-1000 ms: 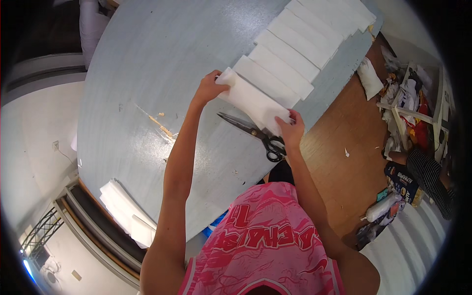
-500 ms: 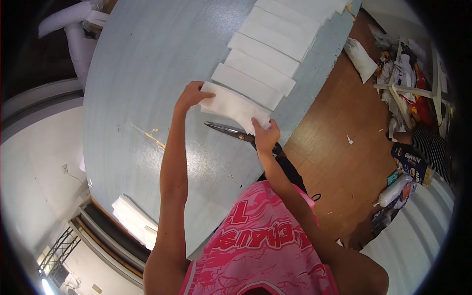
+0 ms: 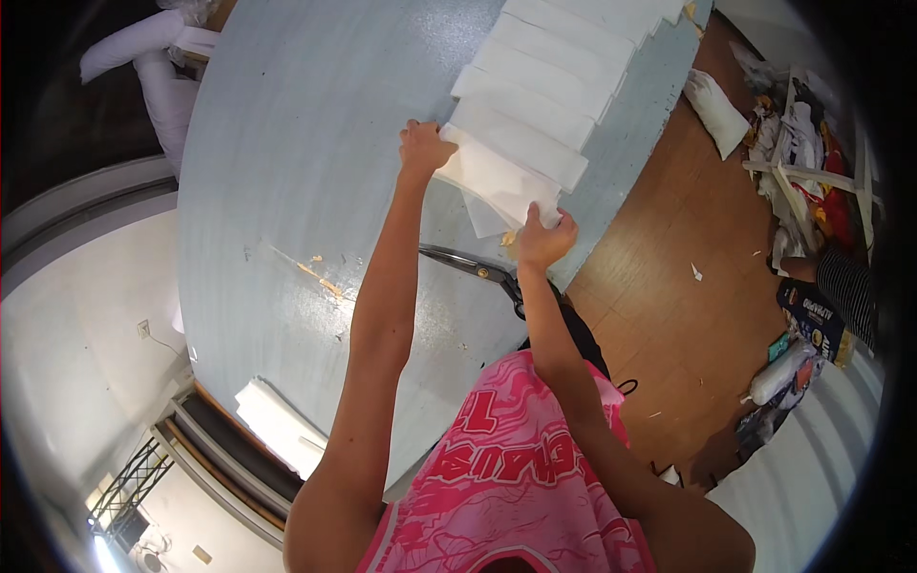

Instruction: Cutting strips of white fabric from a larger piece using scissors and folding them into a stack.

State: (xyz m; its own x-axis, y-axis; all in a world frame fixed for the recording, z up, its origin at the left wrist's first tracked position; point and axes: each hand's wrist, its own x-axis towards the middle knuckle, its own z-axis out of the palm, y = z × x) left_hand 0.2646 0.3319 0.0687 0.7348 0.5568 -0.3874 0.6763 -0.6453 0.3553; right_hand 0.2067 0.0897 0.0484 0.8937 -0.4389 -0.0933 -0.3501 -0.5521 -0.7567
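A white rectangular piece of thin cloth or paper (image 3: 497, 180) is stretched between my two hands, over the near end of a row of overlapping white pieces (image 3: 540, 81). My left hand (image 3: 427, 148) pinches its left end. At the right end, my right hand (image 3: 547, 237) grips the near corner between thumb and fingers. Below it shows a thin, see-through white flap (image 3: 485, 218); whether it belongs to the held piece I cannot tell. Dark-handled scissors (image 3: 478, 269) lie on the pale blue table (image 3: 296, 143), nearer to me, their handles partly behind my right forearm.
Another stack of white pieces (image 3: 277, 425) lies at the table's near left edge. Right of the table is a brown wooden floor (image 3: 650, 296) with small scraps. Beyond it are a white bundle (image 3: 716, 113) and a rack of cloth and bags (image 3: 798, 143). White rolls (image 3: 160, 95) stand far left.
Both hands have moved away from me and to the right with the white piece, bringing it over the near end of the row. The scissors stay on the table.
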